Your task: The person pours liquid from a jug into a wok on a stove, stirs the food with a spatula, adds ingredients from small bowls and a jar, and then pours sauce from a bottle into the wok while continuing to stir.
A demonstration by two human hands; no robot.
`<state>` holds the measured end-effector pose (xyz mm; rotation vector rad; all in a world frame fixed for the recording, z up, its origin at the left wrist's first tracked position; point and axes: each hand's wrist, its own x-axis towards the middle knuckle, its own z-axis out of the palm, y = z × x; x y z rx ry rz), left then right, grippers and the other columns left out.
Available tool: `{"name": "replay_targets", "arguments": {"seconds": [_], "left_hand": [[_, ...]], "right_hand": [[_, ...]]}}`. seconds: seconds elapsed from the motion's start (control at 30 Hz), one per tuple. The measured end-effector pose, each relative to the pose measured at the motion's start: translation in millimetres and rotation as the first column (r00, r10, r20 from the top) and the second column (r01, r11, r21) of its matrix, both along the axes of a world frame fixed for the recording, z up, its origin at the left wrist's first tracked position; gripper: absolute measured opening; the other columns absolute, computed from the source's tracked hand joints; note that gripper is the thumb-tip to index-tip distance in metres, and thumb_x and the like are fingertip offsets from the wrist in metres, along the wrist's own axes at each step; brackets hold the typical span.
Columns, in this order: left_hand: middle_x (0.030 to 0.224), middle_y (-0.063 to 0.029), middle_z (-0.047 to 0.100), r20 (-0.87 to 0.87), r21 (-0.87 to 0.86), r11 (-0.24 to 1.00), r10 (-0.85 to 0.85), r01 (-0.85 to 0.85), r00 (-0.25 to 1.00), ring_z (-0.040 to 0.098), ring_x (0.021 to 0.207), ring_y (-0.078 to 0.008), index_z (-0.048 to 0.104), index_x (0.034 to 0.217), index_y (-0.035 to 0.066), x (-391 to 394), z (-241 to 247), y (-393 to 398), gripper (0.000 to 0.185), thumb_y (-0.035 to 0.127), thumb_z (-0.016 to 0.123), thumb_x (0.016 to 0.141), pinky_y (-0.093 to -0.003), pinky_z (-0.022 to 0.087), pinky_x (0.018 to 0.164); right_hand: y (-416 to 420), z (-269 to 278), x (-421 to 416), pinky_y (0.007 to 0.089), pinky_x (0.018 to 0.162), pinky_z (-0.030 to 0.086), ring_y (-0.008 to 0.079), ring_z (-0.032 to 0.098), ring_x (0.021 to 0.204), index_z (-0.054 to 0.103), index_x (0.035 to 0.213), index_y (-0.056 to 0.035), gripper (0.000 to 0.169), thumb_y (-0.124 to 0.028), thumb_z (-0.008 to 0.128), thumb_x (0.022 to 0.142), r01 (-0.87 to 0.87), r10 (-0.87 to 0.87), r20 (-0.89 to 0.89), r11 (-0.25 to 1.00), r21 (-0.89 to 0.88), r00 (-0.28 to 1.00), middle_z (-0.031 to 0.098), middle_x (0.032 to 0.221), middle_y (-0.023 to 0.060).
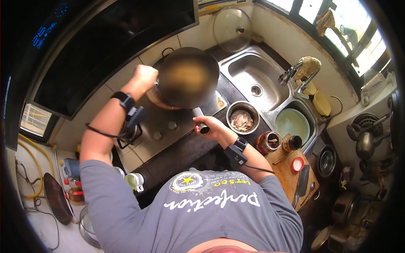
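Note:
A dark wok is over the gas cooktop, with yellowish-brown content, heavily blurred. My right hand is wrapped around its tubular metal handle, whose hollow end sticks out below my fingers. At the wok's left rim, my left hand is closed in a fist around a metal handle. Only a small silvery bit shows by the fingers, so I cannot tell what it belongs to. To the right of the wok stands a steel pot with pale sliced meat or similar pieces inside.
A double steel sink holds a basin under the faucet. Opened jars stand by a wooden cutting board bearing a cleaver and a red lid. A glass lid leans on the back wall. The range hood overhangs at left.

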<state>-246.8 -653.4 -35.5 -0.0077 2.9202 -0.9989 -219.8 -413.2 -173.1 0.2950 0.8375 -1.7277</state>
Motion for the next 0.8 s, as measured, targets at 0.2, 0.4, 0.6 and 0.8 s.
{"name": "replay_targets", "arguments": {"seconds": [0.2,0.4,0.6,0.8], "left_hand": [[0.059,-0.0026,0.054,0.018,-0.351,0.904,-0.253,0.244,0.967,0.055,0.061,-0.0167,0.057,0.056,0.013,19.6,-2.4,-38.8,0.008,0.013,0.052,0.062,-0.0285,0.039,0.056],[0.062,-0.0025,0.053,-0.329,-0.245,0.94,-0.311,0.237,0.892,0.054,0.06,-0.0156,0.056,0.08,0.009,-19.6,-69.7,-50.8,0.014,0.013,0.049,0.069,-0.0256,0.04,0.053],[0.062,-0.0008,0.052,-0.253,-0.165,0.89,-0.454,0.424,0.854,0.053,0.061,-0.0148,0.056,0.084,0.01,1.1,-12.7,-19.6,0.016,0.012,0.048,0.071,-0.0265,0.04,0.055],[0.06,-0.0102,0.058,0.17,0.113,0.981,-0.179,0.161,0.969,0.058,0.061,-0.0243,0.058,0.057,0.008,21.1,54.1,17.1,0.005,0.01,0.056,0.052,-0.0318,0.045,0.052]], "right_hand": [[0.4,-4.8,-2.1,0.0234,0.045,0.045,0.0118,0.049,0.05,0.044,0.075,-0.0022,0.016,-0.011,0.057,0.074,-0.01,0.01,-0.034,1.0,-0.017,0.999,0.049,0.062,0.0047],[0.1,2.6,1.6,0.0237,0.045,0.045,0.0121,0.05,0.05,0.045,0.073,-0.0022,0.014,-0.01,0.057,0.074,-0.009,0.01,-0.033,1.0,0.011,0.999,0.048,0.061,0.0043],[-0.7,-3.8,-0.7,0.0244,0.045,0.045,0.0122,0.049,0.05,0.045,0.073,-0.002,0.014,-0.009,0.057,0.073,0.011,-0.011,-0.02,1.0,-0.008,1.0,0.049,0.062,0.0051],[-1.4,-1.5,-0.9,0.0241,0.045,0.045,0.012,0.049,0.05,0.044,0.074,-0.0018,0.015,-0.009,0.057,0.073,0.003,-0.003,-0.033,1.0,0.0,0.999,0.048,0.062,0.0046]]}}
